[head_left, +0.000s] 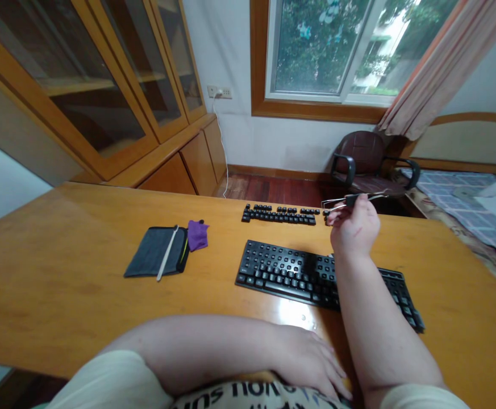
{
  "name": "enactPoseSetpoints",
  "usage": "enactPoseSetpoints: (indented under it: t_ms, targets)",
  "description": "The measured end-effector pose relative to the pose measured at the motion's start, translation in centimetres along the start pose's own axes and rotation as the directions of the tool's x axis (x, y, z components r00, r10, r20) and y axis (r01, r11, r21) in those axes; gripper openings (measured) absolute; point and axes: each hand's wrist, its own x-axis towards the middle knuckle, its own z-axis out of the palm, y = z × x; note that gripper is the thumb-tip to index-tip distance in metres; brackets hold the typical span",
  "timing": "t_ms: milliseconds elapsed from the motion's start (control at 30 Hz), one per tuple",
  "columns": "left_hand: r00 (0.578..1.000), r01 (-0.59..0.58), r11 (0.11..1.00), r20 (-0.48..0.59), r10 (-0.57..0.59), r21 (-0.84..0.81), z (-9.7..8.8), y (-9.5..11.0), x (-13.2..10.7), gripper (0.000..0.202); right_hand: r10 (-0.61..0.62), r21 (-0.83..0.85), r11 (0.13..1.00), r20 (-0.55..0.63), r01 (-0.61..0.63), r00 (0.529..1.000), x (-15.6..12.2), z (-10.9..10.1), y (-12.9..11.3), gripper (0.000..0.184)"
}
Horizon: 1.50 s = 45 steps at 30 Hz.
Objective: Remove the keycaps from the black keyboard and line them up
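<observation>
My right hand [355, 227] is raised over the far side of the keyboard, its fingers closed on a wire keycap puller [351, 200] with a dark middle. Below it lies a black keyboard [290, 288], partly covered by my right forearm. Its upper rows show bare switches, while the nearer rows still carry caps. Behind the keyboard, loose black keycaps [279, 216] stand in rows, some hidden by my right hand. My left hand [309, 355] lies flat near the front edge of the table, fingers stretched out, holding nothing.
On the left of the wooden table [81, 238] lie a dark grey pouch [148, 253], a white stick-like tool [167, 253] across it and a purple cloth [198, 235]. Beyond the table are a dark chair [361, 156], a bed [465, 199] and a glass-door cabinet [145, 136].
</observation>
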Motion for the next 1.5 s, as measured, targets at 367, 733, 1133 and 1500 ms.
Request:
enactPoseSetpoints:
  t_ms: [367,733,1133,1500]
  targets:
    - [0.960,0.172,0.908,-0.273,-0.067,0.381,-0.8,0.3,-1.2,0.008,0.004,0.000,1.000,0.004,-0.004,1.000,-0.2,0.1,-0.1,0.031]
    - [0.185,0.450,0.834,-0.880,-0.438,-0.320,-11.4,-0.5,-8.0,0.027,0.094,0.068,0.992,0.110,-0.102,0.989,-0.5,0.1,0.3,0.023]
    - [-0.123,0.125,0.906,-0.913,-0.390,-0.404,-12.1,-2.8,-10.5,0.016,0.464,-0.229,0.884,0.540,-0.408,0.702,-3.9,2.2,2.1,0.019]
    - [-0.119,0.339,0.895,-0.957,-0.265,-0.290,-11.5,-3.1,-10.7,0.007,0.345,-0.402,0.911,0.623,-0.090,0.702,-4.0,2.2,2.1,0.023]
